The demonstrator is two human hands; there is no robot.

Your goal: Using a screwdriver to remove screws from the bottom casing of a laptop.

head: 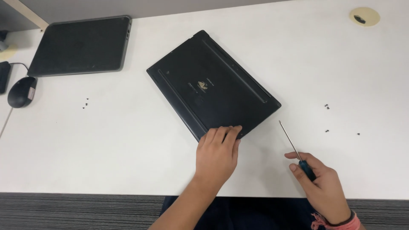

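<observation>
Head view: my left hand (217, 155) lies flat, fingers (226, 134) loose, pressing the near corner of the black laptop (213, 83) that sits bottom-up and turned on the white desk (106, 145). My right hand (324, 185) grips a screwdriver (296, 151), tip up. Tiny screws (327, 106) lie near it. A second laptop (81, 44) and a mouse (21, 91) sit far left.

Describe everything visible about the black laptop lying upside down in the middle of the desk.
The laptop is a closed, matte black, plastic-looking slab lying bottom side up, turned at an angle to the edges of the white desk. Two long raised strips run along its underside, with a small label between them. The left hand rests on its near corner, fingers pressing down. The screwdriver in the right hand is apart from it.
</observation>
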